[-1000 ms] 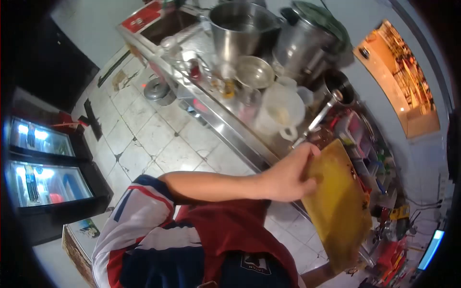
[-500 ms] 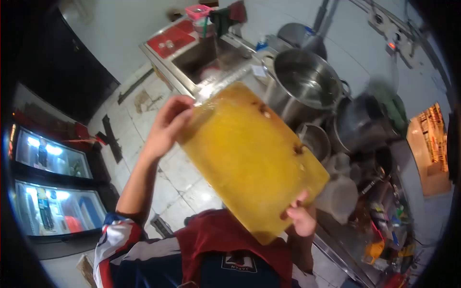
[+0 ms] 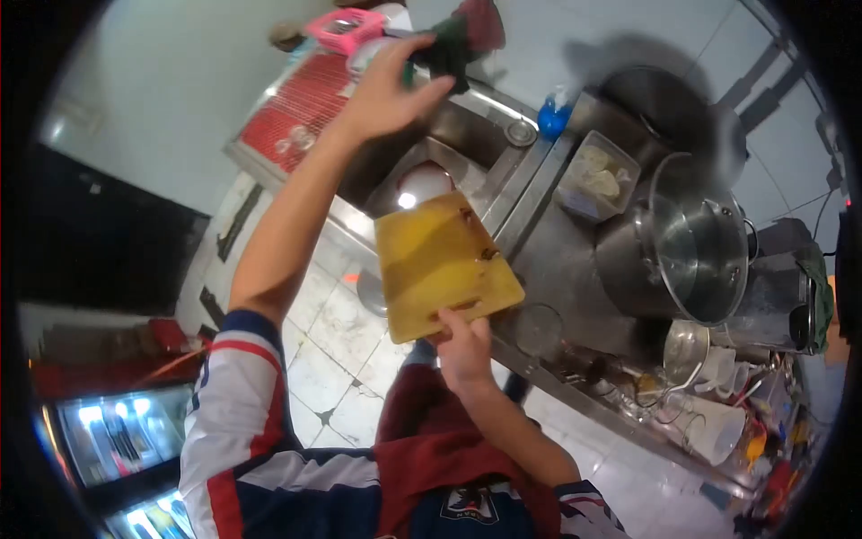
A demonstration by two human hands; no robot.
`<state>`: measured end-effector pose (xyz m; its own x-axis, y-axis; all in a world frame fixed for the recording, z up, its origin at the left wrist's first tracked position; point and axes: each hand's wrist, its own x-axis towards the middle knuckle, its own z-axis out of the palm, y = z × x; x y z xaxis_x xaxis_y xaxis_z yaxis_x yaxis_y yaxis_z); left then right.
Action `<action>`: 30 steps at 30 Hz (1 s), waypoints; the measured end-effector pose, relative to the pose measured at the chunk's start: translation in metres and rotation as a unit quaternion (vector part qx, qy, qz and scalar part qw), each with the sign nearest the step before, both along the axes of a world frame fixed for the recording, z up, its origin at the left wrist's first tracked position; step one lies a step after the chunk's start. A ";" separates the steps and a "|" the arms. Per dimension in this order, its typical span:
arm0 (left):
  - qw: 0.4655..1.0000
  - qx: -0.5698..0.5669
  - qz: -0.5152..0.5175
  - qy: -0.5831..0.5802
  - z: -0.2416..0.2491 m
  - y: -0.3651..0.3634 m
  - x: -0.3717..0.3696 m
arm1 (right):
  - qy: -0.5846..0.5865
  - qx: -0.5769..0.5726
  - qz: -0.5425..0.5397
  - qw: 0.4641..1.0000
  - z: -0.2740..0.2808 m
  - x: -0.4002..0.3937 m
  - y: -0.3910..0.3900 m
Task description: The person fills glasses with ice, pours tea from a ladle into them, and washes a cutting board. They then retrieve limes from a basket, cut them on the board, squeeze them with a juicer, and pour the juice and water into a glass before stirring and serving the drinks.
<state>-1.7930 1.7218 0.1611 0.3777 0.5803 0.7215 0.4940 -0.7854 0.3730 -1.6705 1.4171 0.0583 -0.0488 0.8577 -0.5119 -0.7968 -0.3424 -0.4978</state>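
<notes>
My right hand (image 3: pixel 465 352) grips a yellow cutting board (image 3: pixel 440 260) at its handle slot, with the fingers through the opening. The board has dark chipped spots along one edge, and its far end overlaps the near side of the metal sink (image 3: pixel 355 220). My left hand (image 3: pixel 388 97) is off the board, stretched out over the sink with fingers apart. Its fingertips reach right up to a dark green cloth (image 3: pixel 442 65) hanging at the back of the sink. A white round dish (image 3: pixel 422 182) lies in the basin.
A red mat (image 3: pixel 301 103) and a pink basket (image 3: pixel 346 31) are left of the sink. To the right stand a blue bottle (image 3: pixel 554 117), a plastic container (image 3: pixel 597 180) and a large steel pot (image 3: pixel 700 238) of clear liquid. Jugs and utensils crowd the counter's right end.
My left hand has let go of the board's edge and moved up over the sink. The board, now in my right hand alone, has shifted left towards the sink. The view has turned towards the sink.
</notes>
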 end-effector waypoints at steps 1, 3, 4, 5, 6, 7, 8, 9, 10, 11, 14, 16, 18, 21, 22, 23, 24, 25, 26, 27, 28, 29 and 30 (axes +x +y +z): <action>0.997 0.051 0.020 0.061 -0.009 0.038 0.005 | -0.021 -0.014 -0.006 1.000 -0.013 -0.012 0.015; 0.991 0.093 0.002 0.092 -0.026 0.089 0.010 | -0.048 -0.044 -0.022 0.998 -0.031 -0.036 0.049; 0.993 0.007 -0.016 0.117 -0.026 0.090 0.006 | -0.061 -0.059 -0.029 0.996 -0.040 -0.049 0.062; 0.994 -0.004 -0.020 0.108 -0.031 0.096 0.001 | -0.044 -0.051 -0.048 0.997 -0.056 -0.061 0.077; 0.996 -0.013 -0.077 0.033 -0.033 0.104 -0.004 | -0.049 -0.060 -0.052 0.996 -0.064 -0.073 0.096; 0.990 -0.019 -0.133 -0.041 -0.036 0.114 -0.008 | -0.037 -0.078 -0.101 0.991 -0.070 -0.084 0.119; 0.989 -0.022 -0.139 -0.045 -0.045 0.128 -0.014 | -0.024 -0.093 -0.148 0.984 -0.077 -0.094 0.144; 0.971 -0.099 -0.197 -0.094 -0.059 0.142 -0.020 | -0.013 -0.091 -0.153 0.984 -0.088 -0.102 0.169; 0.941 -0.174 -0.252 -0.142 -0.067 0.155 -0.028 | 0.000 -0.088 -0.155 0.984 -0.100 -0.109 0.198; 0.906 -0.216 -0.256 -0.258 -0.066 0.152 -0.021 | 0.007 -0.100 -0.144 0.984 -0.113 -0.116 0.229; 0.907 -0.204 -0.308 -0.202 -0.065 0.157 -0.023 | 0.057 -0.062 -0.169 0.982 -0.191 -0.139 0.321; 0.897 -0.231 -0.318 -0.203 -0.062 0.165 -0.026 | 0.072 -0.073 -0.164 0.981 -0.226 -0.147 0.370; 0.794 -0.235 -0.511 -0.230 -0.061 0.182 -0.032 | 0.087 -0.082 -0.160 0.980 -0.230 -0.155 0.401; 0.708 -0.237 -0.510 -0.428 -0.072 0.194 -0.077 | 0.049 -0.160 -0.211 0.963 -0.216 -0.157 0.428; 0.723 -0.333 -0.365 -0.482 -0.082 0.183 -0.097 | 0.037 -0.179 -0.220 0.958 -0.210 -0.155 0.431; 0.706 -0.403 -0.246 -0.528 -0.097 0.175 -0.108 | 0.026 -0.199 -0.229 0.952 -0.202 -0.153 0.432; 0.761 -0.422 -0.170 -0.464 -0.125 0.171 -0.115 | 0.022 -0.200 -0.232 0.952 -0.188 -0.152 0.430; 0.805 -0.434 -0.091 -0.393 -0.160 0.167 -0.120 | -0.010 -0.218 -0.233 0.948 -0.169 -0.153 0.423; 0.826 -0.488 -0.049 -0.279 -0.198 0.163 -0.121 | -0.042 -0.235 -0.232 0.943 -0.158 -0.153 0.421; 0.804 -0.571 -0.016 -0.164 -0.211 0.153 -0.118 | -0.096 -0.230 -0.180 0.952 -0.173 -0.153 0.424; 0.784 -0.613 -0.026 -0.096 -0.214 0.145 -0.113 | -0.099 -0.229 -0.181 0.951 -0.178 -0.155 0.424; 0.766 -0.638 -0.058 -0.060 -0.216 0.142 -0.106 | -0.087 -0.170 -0.188 0.963 -0.185 -0.158 0.418; 0.745 -0.661 -0.090 -0.024 -0.212 0.139 -0.100 | -0.076 -0.111 -0.193 0.972 -0.187 -0.160 0.413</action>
